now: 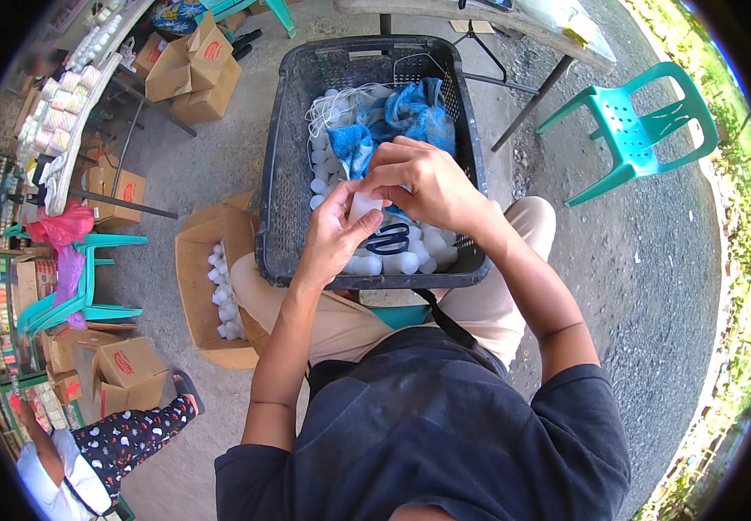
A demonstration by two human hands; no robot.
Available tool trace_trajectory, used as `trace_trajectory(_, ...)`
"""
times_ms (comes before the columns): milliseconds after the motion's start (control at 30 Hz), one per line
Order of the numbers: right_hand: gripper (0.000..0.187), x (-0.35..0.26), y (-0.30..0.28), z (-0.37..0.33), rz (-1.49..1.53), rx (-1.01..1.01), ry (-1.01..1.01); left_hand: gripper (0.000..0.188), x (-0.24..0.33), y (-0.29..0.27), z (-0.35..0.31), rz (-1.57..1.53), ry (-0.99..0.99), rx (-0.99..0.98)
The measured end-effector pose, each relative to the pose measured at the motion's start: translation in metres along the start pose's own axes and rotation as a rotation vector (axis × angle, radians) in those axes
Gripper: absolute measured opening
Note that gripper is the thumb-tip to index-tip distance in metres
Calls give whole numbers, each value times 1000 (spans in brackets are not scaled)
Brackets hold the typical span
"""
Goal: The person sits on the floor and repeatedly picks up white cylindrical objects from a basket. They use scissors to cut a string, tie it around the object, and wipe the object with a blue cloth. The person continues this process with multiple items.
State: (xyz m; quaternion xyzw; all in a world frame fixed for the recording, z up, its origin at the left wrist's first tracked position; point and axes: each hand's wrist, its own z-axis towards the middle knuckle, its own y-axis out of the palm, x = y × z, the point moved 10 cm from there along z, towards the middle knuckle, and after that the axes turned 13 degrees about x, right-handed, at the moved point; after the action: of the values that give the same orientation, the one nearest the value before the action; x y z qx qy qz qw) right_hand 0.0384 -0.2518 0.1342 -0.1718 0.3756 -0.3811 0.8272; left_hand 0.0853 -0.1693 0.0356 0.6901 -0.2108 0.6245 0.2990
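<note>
My left hand [334,230] is closed round a small white plastic container [363,207], held above the near half of a black plastic crate [273,174]. Over its top, the fingers of my right hand [419,181] are curled and pinched; what lies between their tips is hidden. Below my hands, scissors with dark blue handles [390,239] rest on several white plastic containers [410,262] in the crate. A blue patterned cloth [415,113] is bunched at the far side of the crate, beside a tangle of white string [334,108].
A cardboard box [197,304] holding more white pieces stands left of the crate. Green plastic chairs are at right [640,130] and left [89,278]. A table [514,30] stands beyond. At lower left is another person [124,447], near shelves and cartons [128,365].
</note>
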Motion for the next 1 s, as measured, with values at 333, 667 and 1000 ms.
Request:
trace_trajectory(333,10,67,-12,-54,162,404,699,19,1,-17,2,82,151,180)
trace_trajectory(667,10,21,-3,-50,146,391,411,14,-22,-4,8,-209,-54,166)
trace_trajectory(1000,6,31,-11,-60,315,561,618,14,-21,-2,4,-187,-80,190)
